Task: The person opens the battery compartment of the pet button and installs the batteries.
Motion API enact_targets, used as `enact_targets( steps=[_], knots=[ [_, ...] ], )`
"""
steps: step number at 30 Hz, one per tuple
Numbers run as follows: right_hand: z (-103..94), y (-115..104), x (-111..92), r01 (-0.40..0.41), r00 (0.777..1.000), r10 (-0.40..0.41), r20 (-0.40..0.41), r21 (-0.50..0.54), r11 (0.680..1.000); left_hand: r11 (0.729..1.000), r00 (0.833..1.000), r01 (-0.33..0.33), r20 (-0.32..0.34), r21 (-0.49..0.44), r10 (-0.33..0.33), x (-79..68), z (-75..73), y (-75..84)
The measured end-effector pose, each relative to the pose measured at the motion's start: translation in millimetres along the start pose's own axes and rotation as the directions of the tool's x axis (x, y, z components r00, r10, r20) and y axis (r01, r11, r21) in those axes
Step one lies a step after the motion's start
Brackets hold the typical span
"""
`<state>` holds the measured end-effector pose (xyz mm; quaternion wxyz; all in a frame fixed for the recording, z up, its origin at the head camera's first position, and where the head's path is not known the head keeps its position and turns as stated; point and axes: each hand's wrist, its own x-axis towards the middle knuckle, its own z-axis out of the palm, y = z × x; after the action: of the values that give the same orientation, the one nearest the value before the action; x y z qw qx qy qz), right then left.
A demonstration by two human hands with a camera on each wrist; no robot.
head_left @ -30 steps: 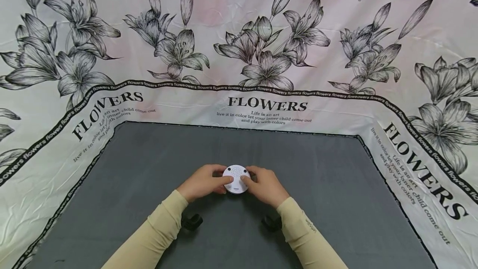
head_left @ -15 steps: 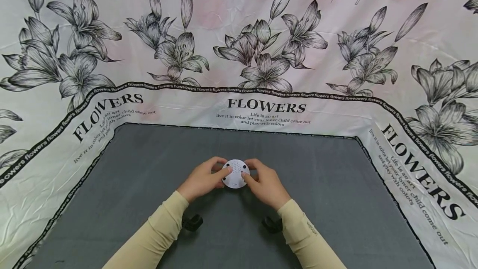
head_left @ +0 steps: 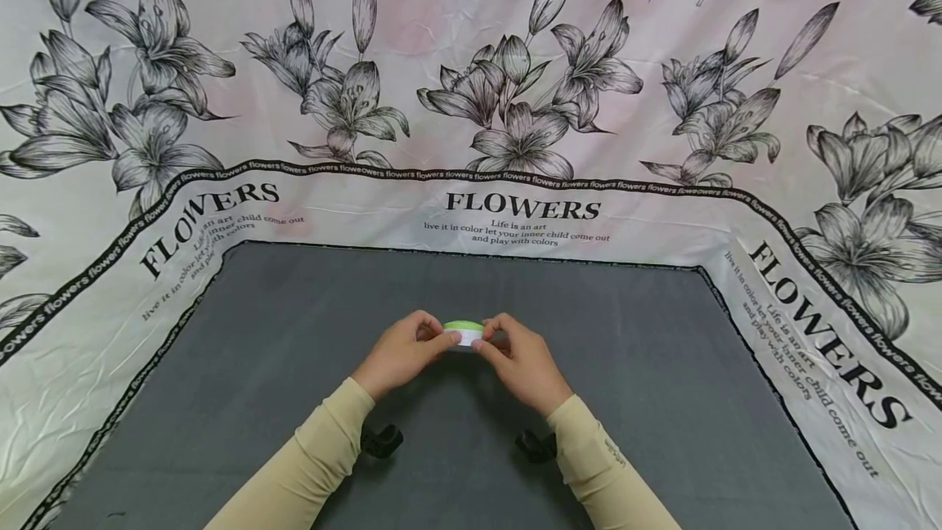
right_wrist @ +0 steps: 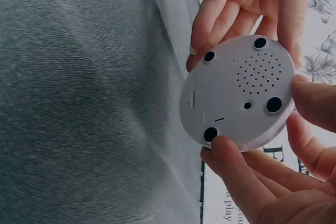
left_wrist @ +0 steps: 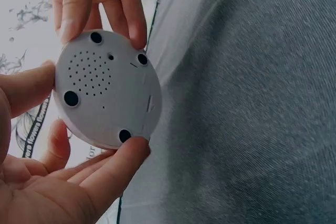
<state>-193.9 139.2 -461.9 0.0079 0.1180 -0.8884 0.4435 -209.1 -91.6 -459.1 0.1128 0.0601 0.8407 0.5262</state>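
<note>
Both hands hold up a small round device [head_left: 468, 337] over the middle of the table. In the head view I see its white side and bright green top. Its white underside [left_wrist: 118, 90], with a patch of speaker holes, several dark round feet and a slotted cover, shows in the wrist views. My left hand [head_left: 397, 355] grips the left edge, thumb on the near side and fingers around the rim. Opposite it, my right hand [head_left: 530, 360] pinches the right edge the same way. Exactly what kind of device it is I cannot tell.
A dark grey cloth [head_left: 471, 473] covers the table, bordered by white fabric with printed flowers and lettering [head_left: 524, 205]. Black wrist mounts [head_left: 381, 441] stick out beneath both forearms. Cream sleeves [head_left: 294, 464] cover the arms.
The device has risen slightly and been tipped over: its perforated underside faced the head camera before, and now its side and green top do. Both hands keep their hold.
</note>
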Motion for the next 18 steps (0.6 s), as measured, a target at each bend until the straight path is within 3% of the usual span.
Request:
enact_targets(
  steps=[12,18],
  knots=[
    [6.7,8,-2,-0.014,0.998,0.014,0.063,-0.004,1.0,0.999,0.999,-0.034,0.042,-0.012,0.034,3.3,7.0,-15.9],
    [16.0,12,-1,0.027,0.998,-0.02,0.055,-0.125,0.992,0.993,0.995,-0.094,0.044,0.066,0.091,1.9,11.9,-18.4]
  ],
)
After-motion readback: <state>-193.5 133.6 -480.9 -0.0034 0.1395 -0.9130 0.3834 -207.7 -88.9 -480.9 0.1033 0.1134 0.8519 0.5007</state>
